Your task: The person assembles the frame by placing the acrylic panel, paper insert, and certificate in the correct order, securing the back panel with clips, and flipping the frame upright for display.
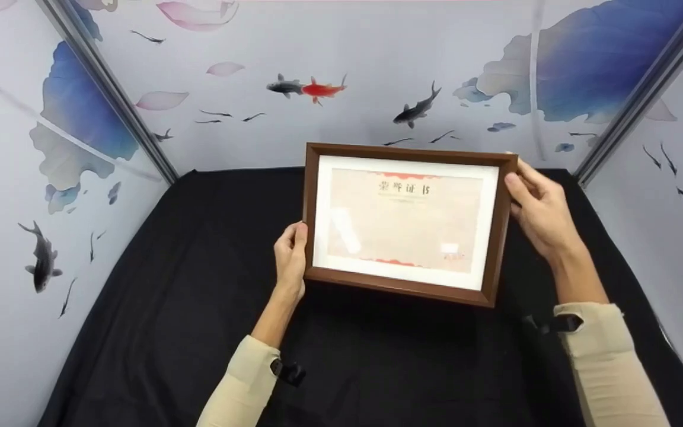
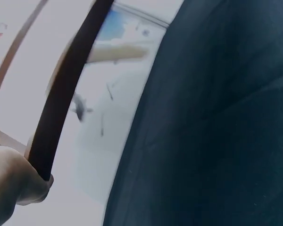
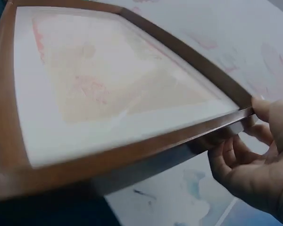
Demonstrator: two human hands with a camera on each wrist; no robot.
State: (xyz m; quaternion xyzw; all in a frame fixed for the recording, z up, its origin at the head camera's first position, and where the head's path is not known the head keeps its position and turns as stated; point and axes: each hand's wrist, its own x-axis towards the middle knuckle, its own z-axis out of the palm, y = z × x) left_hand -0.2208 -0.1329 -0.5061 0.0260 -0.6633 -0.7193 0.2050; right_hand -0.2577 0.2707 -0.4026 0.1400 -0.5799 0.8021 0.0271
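Note:
A brown picture frame (image 1: 401, 281) is held up above the black cloth, tilted so its front faces the head camera. Behind its glass lies a certificate (image 1: 401, 225) with red trim and a white mat around it. My left hand (image 1: 291, 255) grips the frame's left side near the lower corner, thumb on the front edge. At the upper right corner my right hand (image 1: 543, 210) pinches the frame, thumb in front and fingers behind. The right wrist view shows those fingers (image 3: 231, 155) curled under the frame's edge. Most of the left fingers are hidden behind the frame.
Black cloth (image 1: 199, 332) covers the table. White panels (image 1: 353, 35) printed with fish and lotus leaves stand at the back and both sides, joined by metal posts (image 1: 110, 89). A black strap (image 1: 288, 372) circles each sleeve cuff.

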